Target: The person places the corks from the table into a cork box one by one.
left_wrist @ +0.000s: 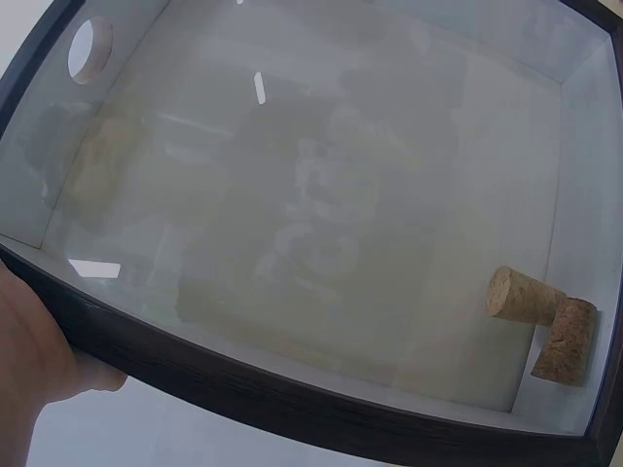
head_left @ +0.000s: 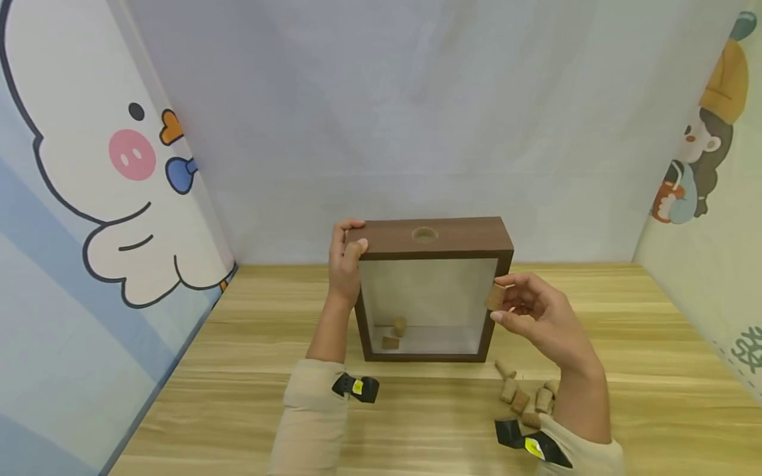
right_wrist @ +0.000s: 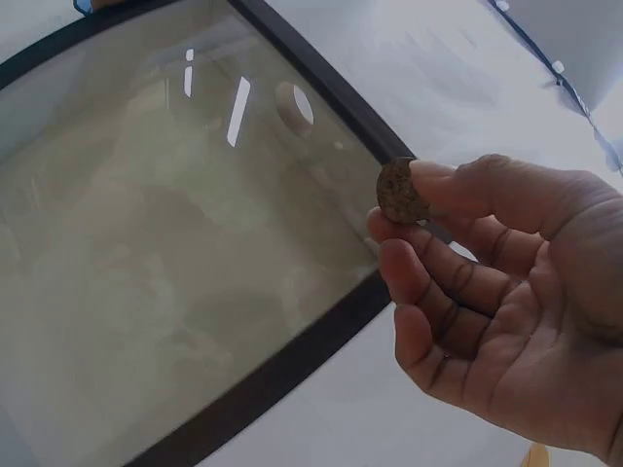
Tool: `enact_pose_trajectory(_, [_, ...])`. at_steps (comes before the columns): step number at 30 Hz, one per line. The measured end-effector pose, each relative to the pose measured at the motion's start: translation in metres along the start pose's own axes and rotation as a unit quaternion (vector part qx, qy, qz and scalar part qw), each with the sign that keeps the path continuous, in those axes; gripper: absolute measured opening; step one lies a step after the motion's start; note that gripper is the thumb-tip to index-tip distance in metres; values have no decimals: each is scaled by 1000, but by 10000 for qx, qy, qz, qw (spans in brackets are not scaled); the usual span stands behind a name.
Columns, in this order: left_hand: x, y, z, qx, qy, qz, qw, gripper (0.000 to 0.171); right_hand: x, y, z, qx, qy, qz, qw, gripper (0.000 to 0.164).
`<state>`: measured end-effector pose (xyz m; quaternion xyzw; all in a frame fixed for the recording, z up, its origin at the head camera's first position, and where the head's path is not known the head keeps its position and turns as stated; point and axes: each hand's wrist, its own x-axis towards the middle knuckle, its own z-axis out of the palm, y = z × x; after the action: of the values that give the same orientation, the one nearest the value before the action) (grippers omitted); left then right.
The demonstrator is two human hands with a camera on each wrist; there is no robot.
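A dark brown shadow box (head_left: pixel 440 236) with a clear front and a round hole (head_left: pixel 425 235) in its top stands upright on the table. My left hand (head_left: pixel 345 264) grips its upper left corner, thumb in front. Inside lie two corks (left_wrist: pixel 526 297), touching each other, at the bottom left in the head view. Between thumb and fingertips, my right hand (head_left: pixel 544 317) pinches another cork (head_left: pixel 495 297) beside the box's right edge. In the right wrist view that cork (right_wrist: pixel 400 192) shows its round end.
Several loose corks (head_left: pixel 524 396) lie in a pile on the wood-grain table (head_left: pixel 417 423), in front and to the right of the box. Behind hangs a pale curtain (head_left: pixel 417 119). Walls with cartoon prints flank both sides.
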<state>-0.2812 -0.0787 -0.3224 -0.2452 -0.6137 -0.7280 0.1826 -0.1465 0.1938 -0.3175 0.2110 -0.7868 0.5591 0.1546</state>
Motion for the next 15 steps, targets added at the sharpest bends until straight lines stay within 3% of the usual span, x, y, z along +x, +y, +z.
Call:
enact_pose_trajectory(6, [0, 0, -1, 43, 14, -16, 10000, 44, 7, -6, 11, 104, -130, -357, 9992, 39])
enact_pose_trajectory(15, [0, 0, 0, 93, 44, -39, 9999, 45, 18, -16, 16, 52, -210, -413, 9989, 36])
